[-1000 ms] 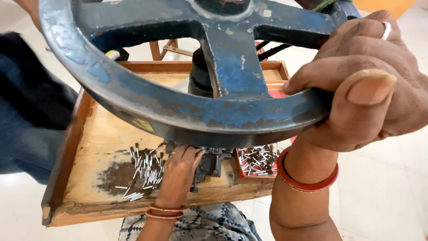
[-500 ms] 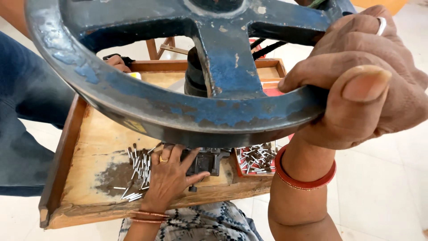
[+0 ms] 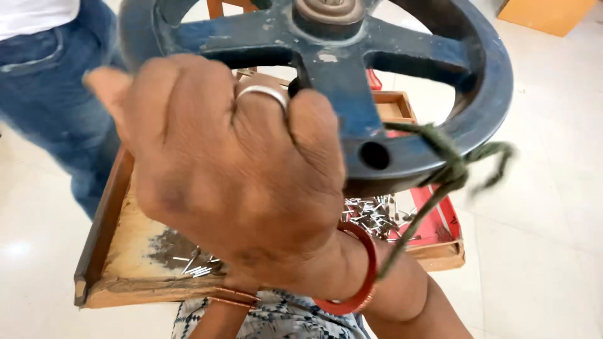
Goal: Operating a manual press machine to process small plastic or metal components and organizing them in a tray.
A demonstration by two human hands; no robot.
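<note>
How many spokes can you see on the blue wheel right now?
3: on the blue wheel, one spoke runs left, one right, one down. A fourth may be above, out of frame.

Floor [image 3: 553,207] is pale, glossy tile, cream-white, with faint grout lines and soft reflections, so the light is bright and even, no hard shadows. Top right corner there's an orange-tan box [image 3: 548,14] sitting on the floor. On the left someone in blue jeans [image 3: 56,81] and a white top stands close by, blurred. Low wooden surface [image 3: 119,251] with a raised rim sits right on the tiles, its board pale and stained dark in one patch. No walls or windows in view.
</note>
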